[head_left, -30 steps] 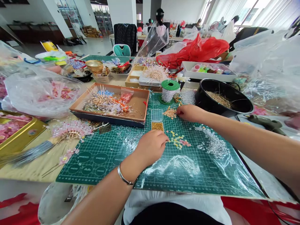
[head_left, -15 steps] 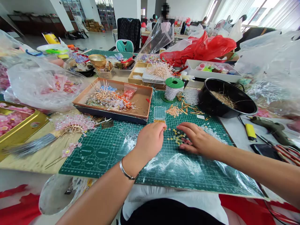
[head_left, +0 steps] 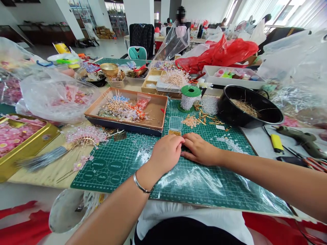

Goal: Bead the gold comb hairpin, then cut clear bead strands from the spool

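My left hand (head_left: 168,152), with a silver bangle (head_left: 140,183) at its wrist, rests on the green cutting mat (head_left: 122,180). Its fingers curl closed and whatever they hold is hidden. My right hand (head_left: 201,148) lies low over the mat with fingers bent but apart, its fingertips meeting my left hand's thumb side. Just beyond my left hand sits a small clear box of gold beads (head_left: 175,132), its clear lid (head_left: 175,123) folded back. Peach-coloured pieces (head_left: 191,121) lie in a pile behind my right hand.
A shallow box of beaded sprigs (head_left: 163,117) stands behind left. Nearby are a green spool (head_left: 190,91) and a black bowl (head_left: 277,115) of thin wires. A glue gun (head_left: 297,136) and yellow lighter (head_left: 276,143) lie right. Clear beads (head_left: 231,143) scatter across the mat.
My right hand has slid left over the mat until it touches my left hand. The small yellow and pink pieces near it are now out of sight. My left hand stays nearly in place.
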`<action>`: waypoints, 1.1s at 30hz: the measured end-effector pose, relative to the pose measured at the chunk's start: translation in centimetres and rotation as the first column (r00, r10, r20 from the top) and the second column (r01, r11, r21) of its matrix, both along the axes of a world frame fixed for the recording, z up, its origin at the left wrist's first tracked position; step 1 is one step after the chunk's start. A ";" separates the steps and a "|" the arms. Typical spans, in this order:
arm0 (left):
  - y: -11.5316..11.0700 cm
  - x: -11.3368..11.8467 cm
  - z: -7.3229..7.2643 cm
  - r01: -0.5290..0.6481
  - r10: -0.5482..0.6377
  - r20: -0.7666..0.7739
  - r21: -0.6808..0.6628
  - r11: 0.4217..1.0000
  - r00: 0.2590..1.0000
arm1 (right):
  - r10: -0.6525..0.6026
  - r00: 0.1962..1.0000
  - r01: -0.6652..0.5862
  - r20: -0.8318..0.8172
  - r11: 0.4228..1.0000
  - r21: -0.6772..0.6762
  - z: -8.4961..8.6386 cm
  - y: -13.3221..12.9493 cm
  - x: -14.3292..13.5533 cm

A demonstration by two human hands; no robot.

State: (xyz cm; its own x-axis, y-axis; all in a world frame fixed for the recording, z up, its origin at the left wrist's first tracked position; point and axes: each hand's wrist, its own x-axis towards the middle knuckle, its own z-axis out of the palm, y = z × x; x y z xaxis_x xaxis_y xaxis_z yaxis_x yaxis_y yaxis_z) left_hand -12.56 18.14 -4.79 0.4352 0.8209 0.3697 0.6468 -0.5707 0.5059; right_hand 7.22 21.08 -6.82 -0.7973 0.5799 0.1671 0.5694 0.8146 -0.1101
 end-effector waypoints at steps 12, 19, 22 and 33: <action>0.1 -0.1 0.0 0.005 -0.006 0.018 0.008 1.000 1.000 | -0.011 0.993 -0.007 0.119 0.989 0.149 0.7 5.1 1.6; 0.1 -0.3 0.0 0.009 -0.009 0.014 0.016 1.000 1.000 | -0.167 0.983 0.153 0.078 0.976 0.155 2.4 6.1 3.4; 0.1 -0.3 0.1 0.008 -0.008 0.014 0.007 1.000 1.000 | -0.212 0.973 0.196 0.092 0.968 0.156 2.5 5.4 4.4; 0.1 -0.3 0.1 0.006 -0.006 0.032 -0.001 1.000 0.999 | -0.006 0.976 -0.048 0.219 0.970 0.238 1.7 3.3 6.7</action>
State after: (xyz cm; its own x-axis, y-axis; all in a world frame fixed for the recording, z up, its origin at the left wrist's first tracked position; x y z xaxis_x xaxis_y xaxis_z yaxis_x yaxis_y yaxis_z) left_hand -12.84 18.20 -4.70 0.4278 0.8190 0.3823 0.6272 -0.5735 0.5269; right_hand 13.89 24.36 -5.13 -0.8413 0.5267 0.1217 0.5404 0.8138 0.2139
